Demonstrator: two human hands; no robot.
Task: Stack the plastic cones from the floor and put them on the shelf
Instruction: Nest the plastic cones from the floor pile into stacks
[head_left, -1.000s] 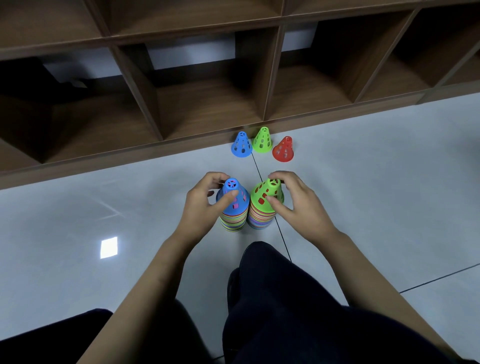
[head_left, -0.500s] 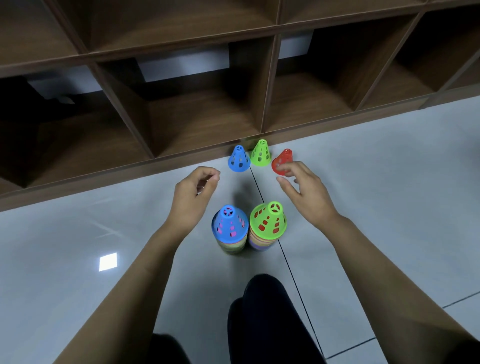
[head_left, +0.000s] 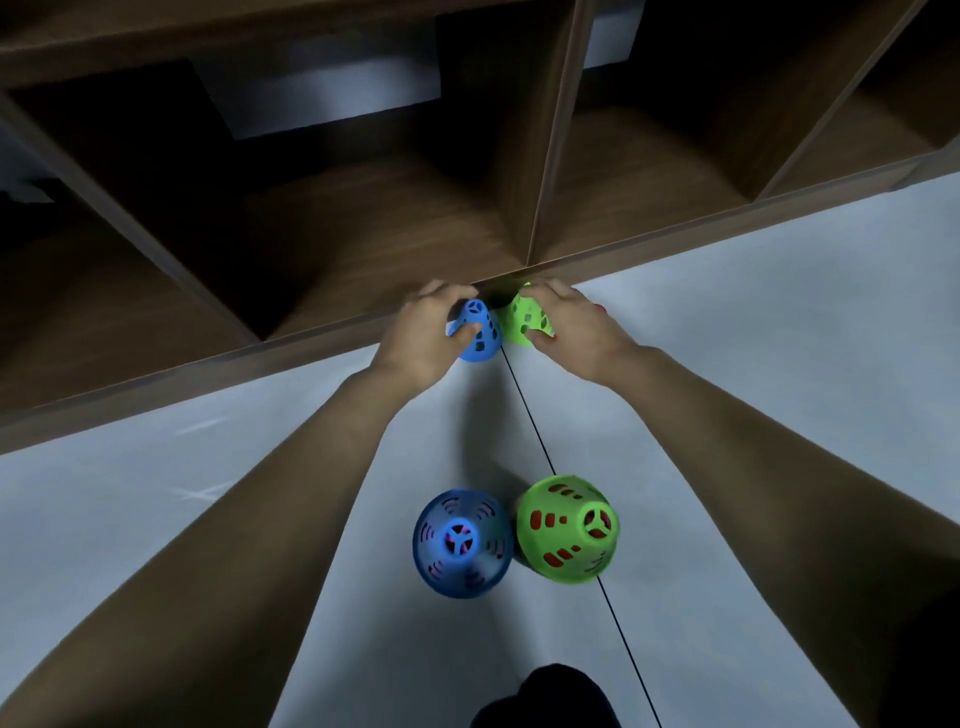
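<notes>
Shelf edge (head_left: 156, 389) — left hand (head_left: 421, 332) grips blue cone (head_left: 480, 335), right hand (head_left: 576, 327) green cone (head_left: 525, 322).

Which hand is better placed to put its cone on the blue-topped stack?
Left. The left hand grips the blue cone, and the blue-topped stack stands on its side; the right hand grips the green cone, nearer the green-topped stack.

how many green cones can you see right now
2. The far green cone is by the shelf base, gripped by the right hand; the near green cone stands on the floor closer in. Others may be nested unseen beneath it.
</notes>
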